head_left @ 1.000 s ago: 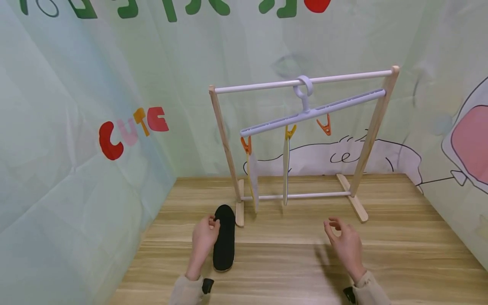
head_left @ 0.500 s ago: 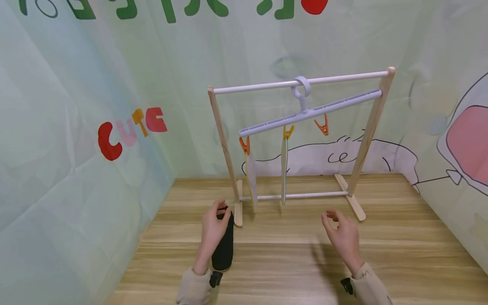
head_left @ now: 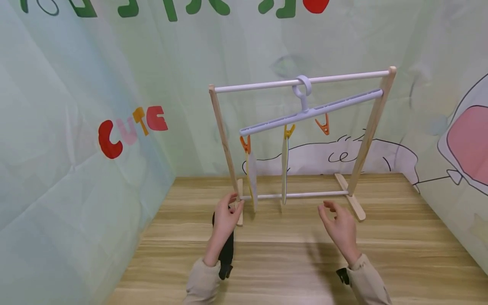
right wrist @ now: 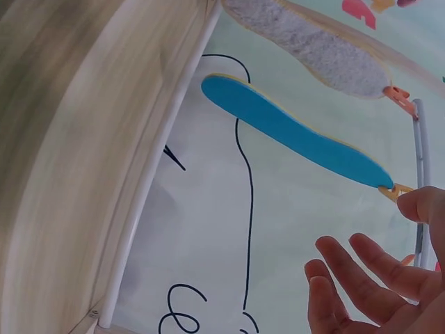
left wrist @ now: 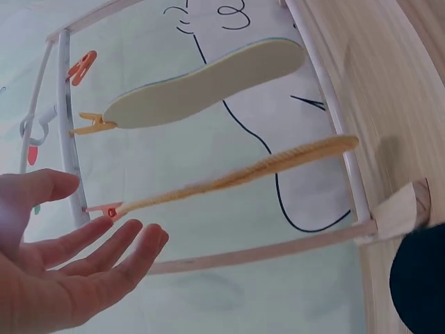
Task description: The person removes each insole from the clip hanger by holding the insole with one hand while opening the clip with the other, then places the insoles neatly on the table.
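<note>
My left hand [head_left: 226,218] hovers over the black insole [head_left: 228,250], partly hiding it, near the rack's left foot. Its fingers are relaxed and hold nothing. Two insoles hang from the lilac hanger [head_left: 274,123]: a fluffy grey one with a yellow edge [right wrist: 313,52], in an orange clip [head_left: 245,145], and a thin one, blue on one face [right wrist: 299,136] and cream on the other, in a yellow clip [head_left: 289,131]. In front of the rack, my right hand [head_left: 340,226] is raised with loosely bent fingers and nothing between them. Another orange clip [head_left: 324,125] hangs with nothing in it.
The hanger hooks over the white top bar [head_left: 350,77] of a wooden rack [head_left: 367,148], which stands on the wood-grain table [head_left: 282,271]. A low crossbar [head_left: 320,195] joins its legs. Printed cloth [head_left: 183,63] encloses the back and sides.
My left hand has moved forward and right, from beside the black insole to over it and toward the rack. My right hand has shifted slightly forward. The hanging insoles stay put.
</note>
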`<state>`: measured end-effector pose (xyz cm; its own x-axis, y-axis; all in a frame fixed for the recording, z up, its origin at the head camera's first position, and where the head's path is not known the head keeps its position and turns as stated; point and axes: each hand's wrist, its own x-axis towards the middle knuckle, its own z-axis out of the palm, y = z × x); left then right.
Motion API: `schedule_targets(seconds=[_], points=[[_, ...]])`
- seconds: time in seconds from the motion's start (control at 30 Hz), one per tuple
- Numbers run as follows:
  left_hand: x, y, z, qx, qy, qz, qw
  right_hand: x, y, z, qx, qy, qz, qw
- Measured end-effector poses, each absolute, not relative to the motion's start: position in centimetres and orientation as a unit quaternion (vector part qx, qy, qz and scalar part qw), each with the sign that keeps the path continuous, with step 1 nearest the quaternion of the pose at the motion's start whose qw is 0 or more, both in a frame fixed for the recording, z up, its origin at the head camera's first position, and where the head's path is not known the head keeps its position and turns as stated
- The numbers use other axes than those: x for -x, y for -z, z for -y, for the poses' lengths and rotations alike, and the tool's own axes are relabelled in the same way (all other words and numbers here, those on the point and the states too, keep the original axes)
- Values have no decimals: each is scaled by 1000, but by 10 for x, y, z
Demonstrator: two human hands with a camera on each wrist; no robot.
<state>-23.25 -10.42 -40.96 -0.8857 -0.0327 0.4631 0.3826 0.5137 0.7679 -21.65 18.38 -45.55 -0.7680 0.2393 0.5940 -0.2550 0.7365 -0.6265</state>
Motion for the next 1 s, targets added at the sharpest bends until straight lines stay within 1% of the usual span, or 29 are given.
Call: schedule_targets(seconds=[0.17,0.33,0.57,1.0], points=[[241,409,91,138,500,830,206,220,448,-183,-7,-377,865,332],[251,412,77,154,513,823,191,224,441,-182,-17,-380,861,337],[257,407,58,175,501,823,202,230,431,-181,-19,-381,859,342],[269,400,41,189,506,819,195,243,416,-180,-26,-381,854,352]])
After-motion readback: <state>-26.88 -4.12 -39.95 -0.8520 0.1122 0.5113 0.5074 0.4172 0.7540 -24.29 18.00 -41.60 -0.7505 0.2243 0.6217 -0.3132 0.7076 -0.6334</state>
